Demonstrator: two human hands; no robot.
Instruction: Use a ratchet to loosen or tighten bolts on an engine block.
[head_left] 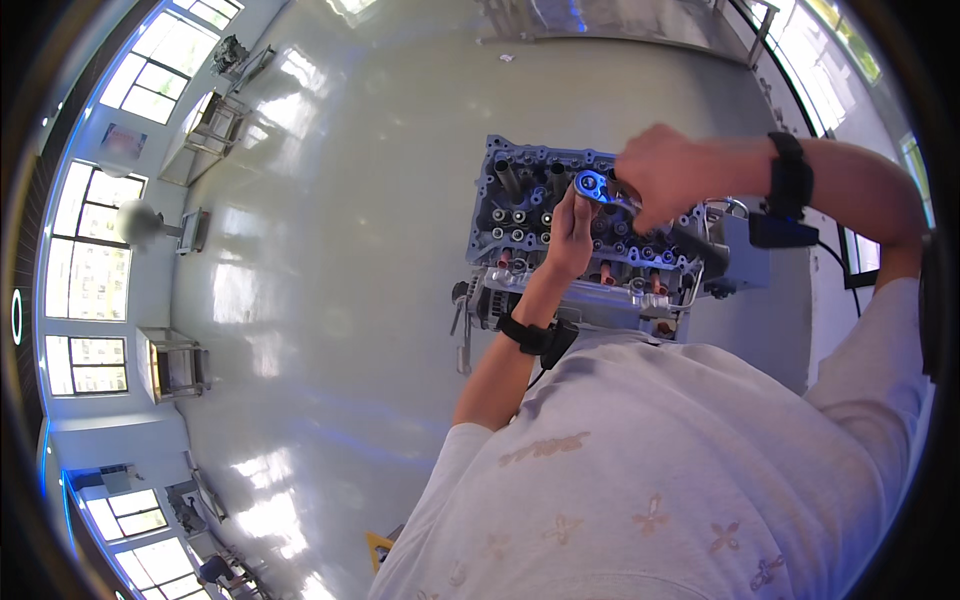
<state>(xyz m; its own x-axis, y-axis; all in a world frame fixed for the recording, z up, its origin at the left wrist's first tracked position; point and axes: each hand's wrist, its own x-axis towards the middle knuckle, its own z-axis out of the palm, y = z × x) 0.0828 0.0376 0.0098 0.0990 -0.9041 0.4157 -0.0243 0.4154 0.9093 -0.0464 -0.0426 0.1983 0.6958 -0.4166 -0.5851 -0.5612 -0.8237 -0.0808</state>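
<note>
From the head-worn camera, looking down past the wearer's pale, flower-printed T-shirt point(640, 480), a large silver-grey metal engine point(620, 245) with an open top stands directly in front of the person's body, close enough, it seems, for both arms to reach over it. Rows of small round metal parts, dark upright tubes and, along the near side, a few copper-red fittings point(606, 272) show on it. Above the engine's middle is a shiny metal ratchet wrench point(591, 185) with a round head, its handle pointing right. The left hand point(570, 238), coming up from below, has its fingers closed around the underside of the wrench head, probably to keep it steady and in line. The right hand point(650, 180) reaches in from the right with the elbow out wide, fingers curled into a fist over the handle; gripping away from the head would likely give leverage. That fist hides much of the handle, and whether the wrench's lower end sits on a part cannot be told. Each wrist wears a black strap with a small box and cable, set behind the hand, presumably leaving the fingers free. Smooth grey floor point(330, 250) spreads leftward.
</note>
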